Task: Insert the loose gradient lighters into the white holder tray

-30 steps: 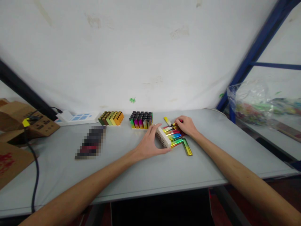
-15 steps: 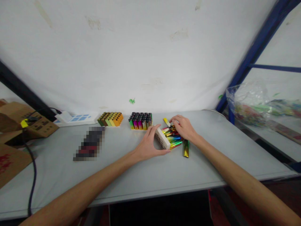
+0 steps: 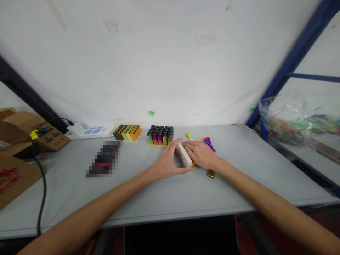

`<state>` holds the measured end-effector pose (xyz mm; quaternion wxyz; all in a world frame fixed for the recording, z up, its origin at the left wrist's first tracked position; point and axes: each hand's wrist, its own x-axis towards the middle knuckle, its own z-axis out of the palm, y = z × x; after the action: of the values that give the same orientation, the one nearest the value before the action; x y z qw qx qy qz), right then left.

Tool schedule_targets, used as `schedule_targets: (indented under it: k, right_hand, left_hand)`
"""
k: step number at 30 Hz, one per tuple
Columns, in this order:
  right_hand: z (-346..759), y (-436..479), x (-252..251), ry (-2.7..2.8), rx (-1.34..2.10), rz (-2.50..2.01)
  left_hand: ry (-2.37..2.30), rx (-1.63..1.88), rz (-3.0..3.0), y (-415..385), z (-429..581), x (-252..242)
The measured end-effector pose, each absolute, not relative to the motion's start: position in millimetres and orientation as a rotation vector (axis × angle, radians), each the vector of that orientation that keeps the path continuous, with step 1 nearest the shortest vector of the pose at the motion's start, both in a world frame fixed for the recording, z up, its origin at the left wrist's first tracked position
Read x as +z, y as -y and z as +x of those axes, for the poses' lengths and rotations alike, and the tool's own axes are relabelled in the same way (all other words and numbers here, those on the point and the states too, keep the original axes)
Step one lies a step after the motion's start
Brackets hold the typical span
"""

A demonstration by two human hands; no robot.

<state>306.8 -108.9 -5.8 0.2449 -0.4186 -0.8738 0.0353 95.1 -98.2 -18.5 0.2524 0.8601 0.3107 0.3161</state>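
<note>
My left hand [image 3: 168, 162] grips a white tray [image 3: 183, 155] tipped on its side, thumb at its near end and fingers at its far end. Beside it, my right hand [image 3: 201, 153] lies flat, fingers stretched toward the tray, over a pile of shiny lighters [image 3: 208, 142]. Red, blue and purple ends show past the hand; the rest of the pile is covered. A yellow lighter [image 3: 189, 136] lies behind the hand, and a gold lighter [image 3: 211, 173] sticks out under the right wrist.
Upright black-topped lighters [image 3: 160, 136] stand in a block near the wall, with a block of yellow-gold lighters [image 3: 127, 132] to their left. A blurred dark object [image 3: 104, 159], a power strip [image 3: 92, 131], a cardboard box [image 3: 18, 173] and a cable are at left. A plastic bag [image 3: 287, 120] is at right.
My right hand has moved left and nearer, from the pile's far side to over the lighters by the tray. The far lighter ends now show fanned out. My left hand keeps hold of the tray.
</note>
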Motion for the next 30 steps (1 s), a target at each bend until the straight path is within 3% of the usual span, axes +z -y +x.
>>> schedule_targets:
  k: [12, 22, 30]
  right_hand:
    - [340, 92, -3, 2.413, 0.259, -1.079]
    - [307, 112, 0, 2.319, 0.052, -1.275]
    - [296, 110, -16, 2.359, -0.039, -1.107]
  left_hand:
    - [-0.855, 0.797, 2.398, 94, 90, -18]
    - [-0.851, 0.797, 2.400, 95, 90, -19]
    - [-0.840, 0.842, 2.408, 92, 90, -20]
